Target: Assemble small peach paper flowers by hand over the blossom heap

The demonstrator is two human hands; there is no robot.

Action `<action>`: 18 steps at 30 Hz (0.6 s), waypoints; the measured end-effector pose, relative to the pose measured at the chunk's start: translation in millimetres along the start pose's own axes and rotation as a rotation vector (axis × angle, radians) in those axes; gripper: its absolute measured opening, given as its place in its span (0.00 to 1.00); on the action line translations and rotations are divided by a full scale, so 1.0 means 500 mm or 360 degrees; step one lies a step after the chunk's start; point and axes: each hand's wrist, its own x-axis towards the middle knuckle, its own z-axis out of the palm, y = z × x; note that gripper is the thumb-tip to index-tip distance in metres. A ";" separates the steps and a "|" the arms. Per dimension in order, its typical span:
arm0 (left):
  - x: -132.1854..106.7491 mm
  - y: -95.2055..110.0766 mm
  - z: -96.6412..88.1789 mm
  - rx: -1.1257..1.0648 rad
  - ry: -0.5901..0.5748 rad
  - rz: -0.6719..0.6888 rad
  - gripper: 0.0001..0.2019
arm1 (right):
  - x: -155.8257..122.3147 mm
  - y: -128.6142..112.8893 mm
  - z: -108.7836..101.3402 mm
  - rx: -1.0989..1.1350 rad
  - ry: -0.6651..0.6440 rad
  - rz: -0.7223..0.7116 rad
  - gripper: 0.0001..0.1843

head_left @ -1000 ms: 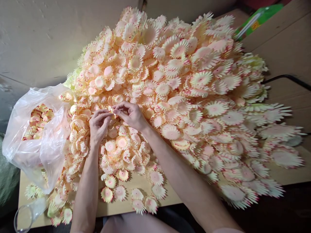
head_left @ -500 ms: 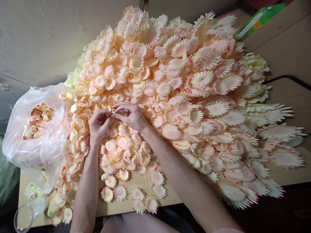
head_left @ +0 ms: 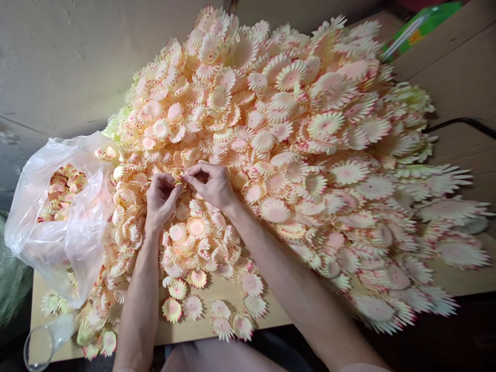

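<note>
A large heap of pale pink and cream artificial flower pieces (head_left: 263, 142) with fringed, red-tipped edges surrounds both hands. My left hand (head_left: 161, 199) is closed in a pinch, thumb and index finger meeting at the fingertips. Opposite it, my right hand (head_left: 211, 185) pinches too, its fingertips nearly touching the left ones. A small yellowish bit, perhaps the edge of a flower piece, shows between the fingertips; most of it is hidden. Below the hands lie more loose flower pieces (head_left: 197, 227).
At the left a translucent plastic bag (head_left: 87, 227) holds tightly stacked flower pieces (head_left: 65, 191). A clear cup (head_left: 41, 346) lies near the front left corner of the wooden table (head_left: 182, 333). Cardboard (head_left: 461, 67), a green packet (head_left: 422, 31) and a black cable (head_left: 461, 122) are at the right.
Both hands have shifted slightly to the right. A small yellowish bit now shows at the fingertips. The heap looks the same.
</note>
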 end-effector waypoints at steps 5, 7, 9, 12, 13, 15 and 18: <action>0.001 0.005 0.000 -0.0153 0.0004 -0.0057 0.16 | -0.004 0.003 0.006 0.0056 -0.0014 0.0140 0.11; 0.002 0.008 -0.002 -0.0244 0.0026 -0.0091 0.17 | -0.004 0.005 0.007 0.0139 -0.0009 0.0171 0.13; 0.003 0.009 -0.003 -0.0309 0.0044 -0.0113 0.18 | -0.002 0.007 0.008 0.0189 0.0034 0.0222 0.16; 0.004 0.009 -0.004 -0.0350 0.0071 -0.0099 0.17 | 0.001 0.007 0.009 0.0271 0.0069 0.0308 0.21; 0.004 0.009 -0.004 -0.0359 0.0082 -0.0091 0.17 | 0.002 0.006 0.009 0.0325 0.0061 0.0335 0.22; 0.004 0.010 -0.006 -0.0381 0.0105 -0.0084 0.16 | 0.004 0.005 0.010 0.0439 0.0055 0.0399 0.25; 0.003 0.009 -0.010 -0.0438 0.0109 -0.0125 0.15 | 0.007 0.003 0.008 0.0555 0.0055 0.0496 0.27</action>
